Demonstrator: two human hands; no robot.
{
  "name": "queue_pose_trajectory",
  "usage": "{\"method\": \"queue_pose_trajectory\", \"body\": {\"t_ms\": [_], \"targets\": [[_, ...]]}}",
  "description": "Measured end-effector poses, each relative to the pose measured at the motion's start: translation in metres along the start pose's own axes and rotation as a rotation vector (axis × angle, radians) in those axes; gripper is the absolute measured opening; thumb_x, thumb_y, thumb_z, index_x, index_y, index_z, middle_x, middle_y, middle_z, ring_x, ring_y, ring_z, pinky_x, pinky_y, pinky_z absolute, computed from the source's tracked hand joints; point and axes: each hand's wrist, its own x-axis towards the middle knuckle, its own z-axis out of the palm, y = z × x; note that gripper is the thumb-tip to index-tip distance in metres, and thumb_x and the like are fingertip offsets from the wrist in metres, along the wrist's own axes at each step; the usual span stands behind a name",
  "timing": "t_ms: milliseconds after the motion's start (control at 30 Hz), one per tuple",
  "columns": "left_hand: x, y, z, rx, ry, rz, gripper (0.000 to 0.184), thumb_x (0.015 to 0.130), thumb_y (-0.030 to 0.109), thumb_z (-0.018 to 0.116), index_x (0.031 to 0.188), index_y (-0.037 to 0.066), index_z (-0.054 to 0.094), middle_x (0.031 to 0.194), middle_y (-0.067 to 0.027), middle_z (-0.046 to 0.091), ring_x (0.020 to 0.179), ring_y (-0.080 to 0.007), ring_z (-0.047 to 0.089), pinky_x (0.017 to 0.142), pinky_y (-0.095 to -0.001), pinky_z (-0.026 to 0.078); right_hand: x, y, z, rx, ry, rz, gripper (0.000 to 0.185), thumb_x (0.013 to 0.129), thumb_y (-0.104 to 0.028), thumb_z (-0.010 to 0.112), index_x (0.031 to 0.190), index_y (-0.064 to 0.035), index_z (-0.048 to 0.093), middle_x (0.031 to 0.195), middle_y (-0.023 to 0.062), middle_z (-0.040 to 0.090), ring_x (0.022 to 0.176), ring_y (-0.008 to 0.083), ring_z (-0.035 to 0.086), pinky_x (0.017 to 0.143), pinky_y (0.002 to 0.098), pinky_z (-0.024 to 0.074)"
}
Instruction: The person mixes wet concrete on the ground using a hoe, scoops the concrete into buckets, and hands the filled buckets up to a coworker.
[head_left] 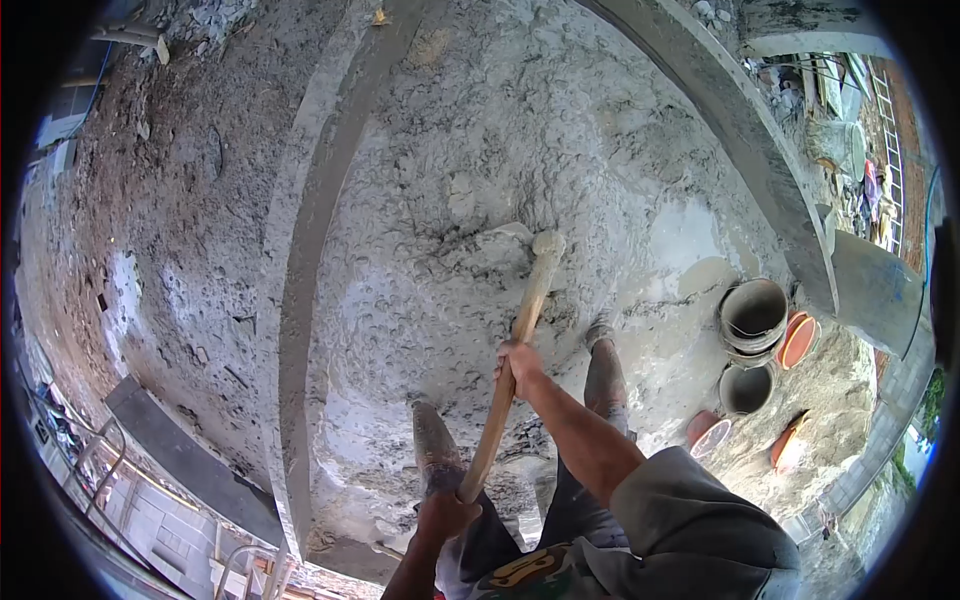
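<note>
A long wooden handle [497, 425] runs up from between my legs to a tool head that sits in wet grey concrete [450, 200]. The rounded end of the handle shows at the top, and the blade is partly buried or coated with concrete. My right hand [518, 368] is wrapped round the middle of the handle. Lower down, my left hand [449, 515] grips the handle near its bottom end. My two boots [436, 440], smeared with grey, stand in the mix on either side of the handle.
Concrete beams [296, 300] border the wet area left and right. At the right are stacked black buckets [753, 315], another bucket [746, 388] and orange-rimmed basins [797, 340]. A board [190, 455] lies at lower left. A ladder [887, 150] shows at upper right.
</note>
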Motion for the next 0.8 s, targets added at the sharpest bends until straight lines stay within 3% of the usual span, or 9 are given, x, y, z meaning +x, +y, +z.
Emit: {"method": "queue_pose_trajectory", "body": {"t_ms": [167, 233, 400, 433, 500, 533, 567, 633, 800], "targets": [[-0.061, -0.061, 0.019, 0.179, -0.24, -0.007, 0.045, 0.067, 0.043, 0.071, 0.094, 0.007, 0.065, 0.083, -0.0138, 0.067, 0.08, -0.0283, 0.066, 0.073, -0.039, 0.051, -0.071, 0.084, -0.024, 0.147, -0.049, 0.095, 0.011, 0.071, -0.01, 0.06, 0.073, -0.0049, 0.051, 0.061, 0.0077, 0.049, 0.048, 0.0242, 0.053, 0.045, 0.0421, 0.0459], [-0.074, -0.07, 0.028, 0.058, -0.298, -0.006, 0.046, 0.068, 0.045, 0.068, 0.097, 0.01, 0.064, 0.083, -0.016, 0.066, 0.081, -0.0301, 0.065, 0.073, -0.0393, 0.051, -0.097, 0.077, -0.035, 0.132, -0.054, 0.056, 0.01, 0.07, -0.007, 0.061, 0.073, -0.0043, 0.051, 0.061, 0.0084, 0.051, 0.048, 0.0246, 0.054, 0.045, 0.0411, 0.0474], [-0.011, 0.022, -0.008, -0.085, -0.116, 0.119, 0.043, 0.07, 0.039, 0.069, 0.101, 0.01, 0.063, 0.083, -0.0165, 0.066, 0.08, -0.0291, 0.065, 0.073, -0.0384, 0.051, -0.114, -0.069, -0.026, 0.244, -0.109, -0.236, 0.006, 0.07, -0.001, 0.056, 0.067, 0.0013, 0.051, 0.056, 0.0093, 0.049, 0.043, 0.0229, 0.053, 0.04, 0.0361, 0.0469], [0.024, 0.047, -0.025, -0.202, -0.013, 0.301, 0.044, 0.07, 0.039, 0.07, 0.1, 0.007, 0.063, 0.081, -0.016, 0.066, 0.078, -0.0281, 0.066, 0.072, -0.0379, 0.05, -0.11, -0.112, -0.015, 0.234, -0.091, -0.328, 0.006, 0.07, -0.001, 0.056, 0.067, 0.0016, 0.051, 0.056, 0.0091, 0.049, 0.042, 0.0218, 0.052, 0.039, 0.0354, 0.0461], [0.093, 0.11, -0.068, -0.267, 0.026, 0.363, 0.04, 0.07, 0.032, 0.072, 0.098, 0.004, 0.063, 0.075, -0.0135, 0.065, 0.07, -0.0209, 0.064, 0.066, -0.0332, 0.049, -0.091, -0.202, 0.018, 0.091, -0.099, -0.623, 0.007, 0.072, -0.001, 0.053, 0.065, 0.0009, 0.051, 0.056, 0.008, 0.047, 0.042, 0.0191, 0.051, 0.039, 0.033, 0.0447], [0.123, 0.139, -0.092, -0.361, 0.055, 0.434, 0.034, 0.072, 0.023, 0.075, 0.094, 0.0, 0.063, 0.073, -0.0047, 0.061, 0.068, -0.0096, 0.056, 0.062, -0.0267, 0.046, -0.083, -0.245, 0.038, 0.077, -0.127, -0.722, 0.009, 0.072, -0.003, 0.053, 0.065, 0.0008, 0.051, 0.056, 0.0082, 0.046, 0.042, 0.0189, 0.051, 0.039, 0.0334, 0.0442], [0.153, 0.162, -0.108, -0.48, 0.152, 0.546, 0.029, 0.072, 0.02, 0.076, 0.086, -0.001, 0.061, 0.067, -0.0011, 0.057, 0.062, -0.0068, 0.05, 0.056, -0.0244, 0.043, -0.062, -0.287, 0.057, -0.028, -0.102, -0.825, 0.01, 0.073, -0.007, 0.057, 0.074, 0.0005, 0.051, 0.064, 0.0092, 0.048, 0.044, 0.0202, 0.051, 0.04, 0.0352, 0.0456], [0.179, 0.196, -0.147, -0.583, 0.128, 0.614, 0.027, 0.072, 0.018, 0.074, 0.086, -0.001, 0.061, 0.065, -0.0023, 0.057, 0.054, -0.0114, 0.05, 0.053, -0.028, 0.044, -0.038, -0.346, 0.101, -0.141, -0.054, -0.872, 0.012, 0.075, -0.008, 0.057, 0.079, 0.0037, 0.054, 0.065, 0.0097, 0.05, 0.044, 0.0209, 0.052, 0.04, 0.0361, 0.0465], [0.148, 0.147, -0.111, -0.979, 0.005, 0.367, 0.022, 0.074, 0.016, 0.074, 0.078, 0.001, 0.058, 0.057, 0.0, 0.051, 0.043, -0.0064, 0.043, 0.038, -0.0243, 0.031, -0.021, -0.282, 0.167, -0.512, 0.017, -0.785, 0.015, 0.075, -0.007, 0.057, 0.081, 0.0071, 0.056, 0.068, 0.0142, 0.054, 0.048, 0.0222, 0.055, 0.042, 0.0364, 0.0472]]}}
